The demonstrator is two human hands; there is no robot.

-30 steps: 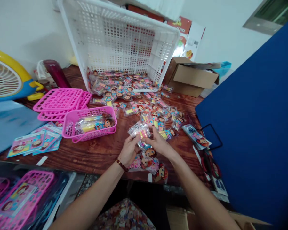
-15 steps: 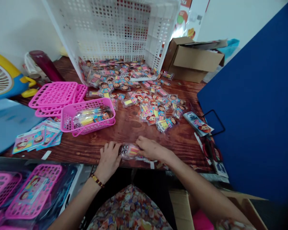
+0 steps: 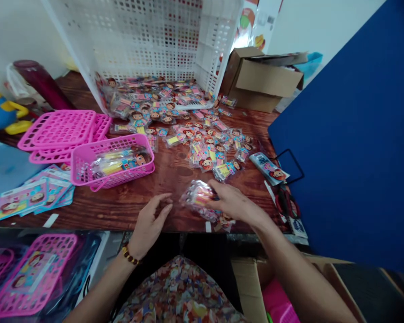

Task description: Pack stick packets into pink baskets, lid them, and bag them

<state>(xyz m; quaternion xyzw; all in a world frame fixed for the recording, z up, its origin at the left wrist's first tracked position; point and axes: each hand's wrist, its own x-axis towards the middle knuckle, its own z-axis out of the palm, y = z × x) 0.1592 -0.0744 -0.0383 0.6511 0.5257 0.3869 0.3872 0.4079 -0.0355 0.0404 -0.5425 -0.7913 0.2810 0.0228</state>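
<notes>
My right hand (image 3: 231, 202) grips a clear plastic packet (image 3: 198, 194) with small coloured pieces inside, lifted a little off the wooden table. Under and beside it, more small packets (image 3: 224, 220) lie near the table's front edge. My left hand (image 3: 154, 218) is apart from the packet, to its left, with fingers loosely curved, thumb apart and nothing in them. Beyond the left hand stands a pink plastic basket (image 3: 79, 165) holding clear packets (image 3: 121, 162) with yellow pieces and a cartoon figure. Loose small packets (image 3: 208, 150) lie scattered across the middle of the table.
A white crate (image 3: 205, 54) lies on its side at the back, packets spilling from it. Pink lids (image 3: 59, 130) and printed cards (image 3: 23, 197) lie left. Scissors (image 3: 286, 202), a cardboard box (image 3: 265, 83) and a blue panel (image 3: 350, 148) are right.
My right hand has raised the packet off the pile and tilted it. My left hand has let go of it and drawn away to the left. The view has shifted slightly right.
</notes>
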